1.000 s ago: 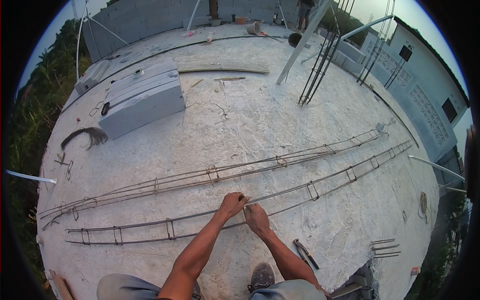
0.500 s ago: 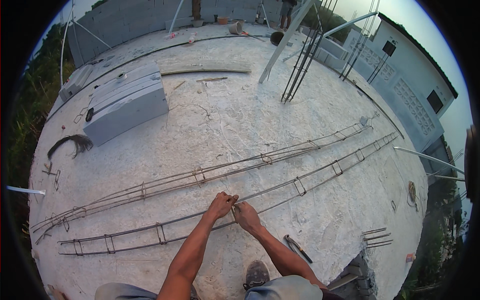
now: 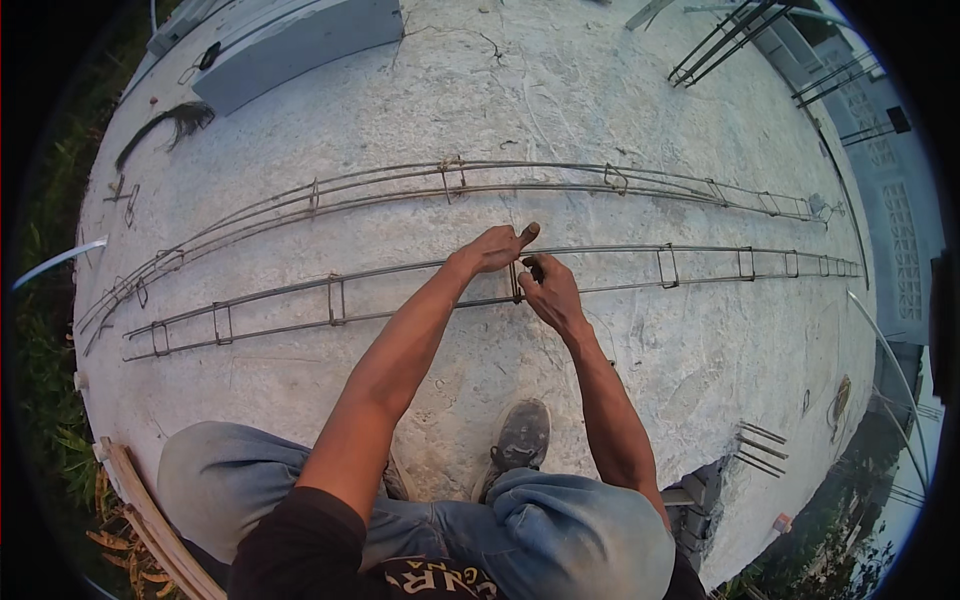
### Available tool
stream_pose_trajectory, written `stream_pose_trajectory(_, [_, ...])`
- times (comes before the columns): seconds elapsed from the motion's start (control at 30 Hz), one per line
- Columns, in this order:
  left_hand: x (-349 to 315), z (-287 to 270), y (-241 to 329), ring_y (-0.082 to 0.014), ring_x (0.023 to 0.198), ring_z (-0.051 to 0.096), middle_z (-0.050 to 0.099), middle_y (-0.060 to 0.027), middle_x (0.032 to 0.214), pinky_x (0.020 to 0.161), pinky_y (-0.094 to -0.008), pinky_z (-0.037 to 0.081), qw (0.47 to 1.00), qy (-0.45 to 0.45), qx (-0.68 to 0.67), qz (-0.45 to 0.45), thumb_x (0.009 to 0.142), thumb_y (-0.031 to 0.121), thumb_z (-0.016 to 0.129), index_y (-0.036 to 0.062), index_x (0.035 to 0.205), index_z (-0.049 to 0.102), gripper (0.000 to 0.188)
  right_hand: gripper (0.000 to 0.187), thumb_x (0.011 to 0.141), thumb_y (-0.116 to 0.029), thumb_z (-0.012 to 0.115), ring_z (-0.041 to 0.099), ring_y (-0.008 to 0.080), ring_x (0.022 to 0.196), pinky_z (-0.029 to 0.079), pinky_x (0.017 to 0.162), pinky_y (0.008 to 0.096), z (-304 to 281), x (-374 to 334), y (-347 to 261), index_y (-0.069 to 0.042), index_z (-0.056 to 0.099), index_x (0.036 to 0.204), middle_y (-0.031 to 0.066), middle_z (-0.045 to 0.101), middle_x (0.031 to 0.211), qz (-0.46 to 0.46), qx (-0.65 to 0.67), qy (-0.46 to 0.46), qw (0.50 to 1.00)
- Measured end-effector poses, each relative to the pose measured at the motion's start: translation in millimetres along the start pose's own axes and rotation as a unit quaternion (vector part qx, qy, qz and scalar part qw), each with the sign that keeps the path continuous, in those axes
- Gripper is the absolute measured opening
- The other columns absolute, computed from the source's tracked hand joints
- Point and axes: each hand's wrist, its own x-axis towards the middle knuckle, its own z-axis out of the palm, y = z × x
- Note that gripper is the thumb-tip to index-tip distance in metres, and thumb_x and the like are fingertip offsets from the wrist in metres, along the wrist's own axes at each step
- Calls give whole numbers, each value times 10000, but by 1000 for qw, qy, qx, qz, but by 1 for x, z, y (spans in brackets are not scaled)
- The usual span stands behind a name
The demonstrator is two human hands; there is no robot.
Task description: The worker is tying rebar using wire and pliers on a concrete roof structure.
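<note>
A long, narrow rebar cage [image 3: 420, 265] with square stirrups lies across the concrete slab in front of me. My left hand [image 3: 495, 250] is closed at its upper bar, thumb pointing up and to the right. Just right of it, my right hand [image 3: 552, 292] has its fingers bent together beside a stirrup [image 3: 516, 282]. Both hands meet around that stirrup's top corner; whatever their fingertips hold is hidden or too small to make out. Farther off, a second rebar cage [image 3: 385, 197] lies roughly alongside, apart from my hands.
Grey blocks [image 3: 310, 55] stand at the far left, near a bundle of dark wire [image 3: 185, 122]. Upright column bars [image 3: 730, 45] rise at the far right. Short bars stick out by a broken slab edge [image 3: 760, 450] at the near right. Planks [image 3: 150, 510] lie near left.
My view has tipped down, bringing the cages higher in the picture. My hands stay at the same stirrup; the left thumb now points up more. The pliers beside my right arm no longer show clearly.
</note>
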Motion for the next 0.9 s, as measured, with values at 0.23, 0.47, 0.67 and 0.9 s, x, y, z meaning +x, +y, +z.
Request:
stream_pose_trajectory(0.23, [-2,3,-1,-330,809,569,621,-199,835,800,-457,431,998,-46,-52,-4,879,804,112,-67,796,597,1000,429,784,-317,728,658,363,779,530,645,460,21,3,-16,-21,586,1061,172,605,878,-58,-202,35,977])
stream_pose_trajectory(0.47, [-17,-16,-5,-279,869,626,673,-186,896,815,-417,474,996,-39,-78,-33,960,676,248,-56,923,656,838,357,816,-327,723,645,324,683,508,601,417,13,15,-8,-21,614,963,120,591,844,-102,-195,30,975])
stream_pose_trajectory(0.67, [-50,-17,-20,-219,871,644,708,-137,962,815,-353,490,987,65,-123,77,931,283,551,19,1058,699,328,329,748,-293,747,677,351,731,528,672,410,-6,58,-24,6,728,885,166,690,795,-11,-130,-71,989])
stream_pose_trajectory(0.9, [-59,-18,5,-184,731,650,712,-95,815,682,-338,489,991,44,-124,9,889,267,634,40,1029,726,282,359,680,-262,807,656,245,668,501,634,361,-14,95,-16,59,725,818,185,691,729,82,-145,-188,968])
